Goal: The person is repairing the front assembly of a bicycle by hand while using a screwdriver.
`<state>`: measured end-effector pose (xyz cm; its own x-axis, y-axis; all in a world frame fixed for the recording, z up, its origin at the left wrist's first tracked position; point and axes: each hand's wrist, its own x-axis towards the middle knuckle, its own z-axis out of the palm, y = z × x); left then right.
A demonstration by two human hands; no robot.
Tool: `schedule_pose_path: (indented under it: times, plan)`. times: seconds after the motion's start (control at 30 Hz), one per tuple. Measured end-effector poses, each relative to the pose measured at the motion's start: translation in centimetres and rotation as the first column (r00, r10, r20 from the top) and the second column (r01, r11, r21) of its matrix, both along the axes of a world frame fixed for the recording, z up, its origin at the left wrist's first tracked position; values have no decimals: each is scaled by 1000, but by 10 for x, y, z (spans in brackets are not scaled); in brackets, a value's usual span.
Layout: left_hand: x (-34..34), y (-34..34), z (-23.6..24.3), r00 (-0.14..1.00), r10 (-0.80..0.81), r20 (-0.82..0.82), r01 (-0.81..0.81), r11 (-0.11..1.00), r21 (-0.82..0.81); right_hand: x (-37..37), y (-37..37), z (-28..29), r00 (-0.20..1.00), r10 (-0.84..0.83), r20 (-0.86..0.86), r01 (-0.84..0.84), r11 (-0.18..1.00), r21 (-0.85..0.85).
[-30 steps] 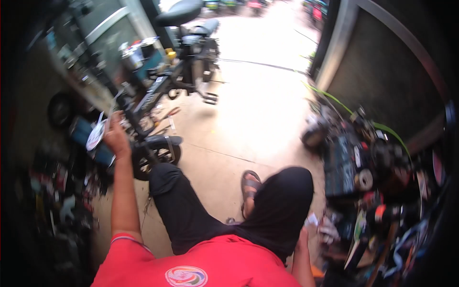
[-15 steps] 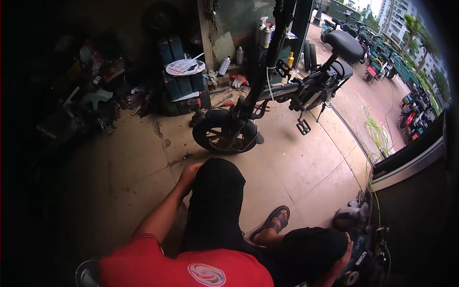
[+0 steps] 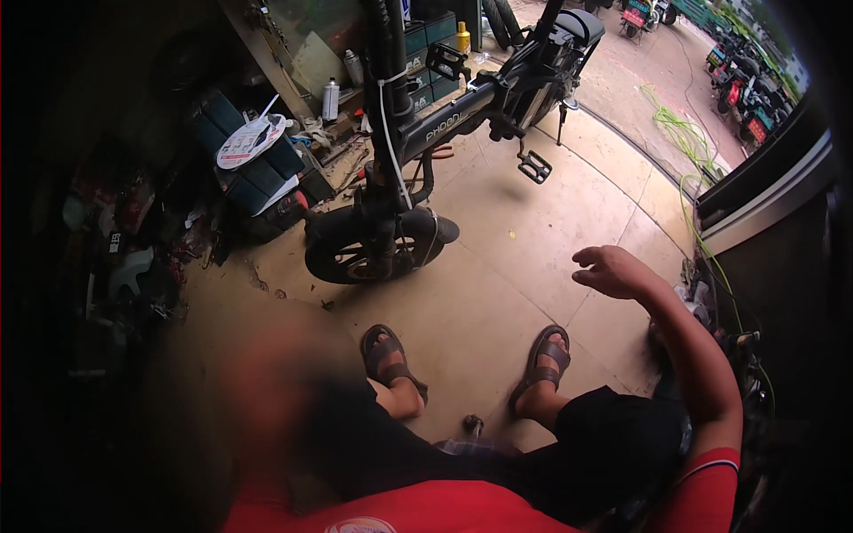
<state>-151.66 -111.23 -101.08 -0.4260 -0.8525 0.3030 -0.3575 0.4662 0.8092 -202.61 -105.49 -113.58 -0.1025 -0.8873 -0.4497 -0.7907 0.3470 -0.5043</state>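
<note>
A black electric bike (image 3: 462, 111) stands in front of me, its small front wheel (image 3: 320, 253) resting on the tiled floor. A pale cable hangs down beside its fork. To the right of the bike, over the tiles, my right hand (image 3: 611, 271) reaches forward with its fingers apart and nothing in them. Its nearest part of the bike is the pedal (image 3: 534, 167). My left hand (image 3: 275, 360) is a smear of motion in front of my left thigh, so its fingers and anything in them cannot be made out.
Dark battery boxes (image 3: 244, 191) stand at the left, topped by a round white printed lid (image 3: 251, 142). A spray can (image 3: 330, 99) stands behind them. Loose parts clutter the dark left side. Green cable (image 3: 671, 124) lies beyond the doorway, near parked bikes (image 3: 737, 98).
Both hands have left my knees: the right has stretched forward over the floor, the left has risen and blurred. My legs have parted, showing both sandals, and the view has moved closer to the bike.
</note>
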Motion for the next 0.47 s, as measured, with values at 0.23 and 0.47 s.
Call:
schedule_pose_path:
  times: [0.23,0.47]
  plan:
    - [-16,-7,-17,798,282,532,-33,903,-429,2,-219,-230,981,106,-165,-143,962,-231]
    - [-13,-2,-52,449,661,602,-467,748,-473,40,-328,-361,999,-42,-17,35,951,-307]
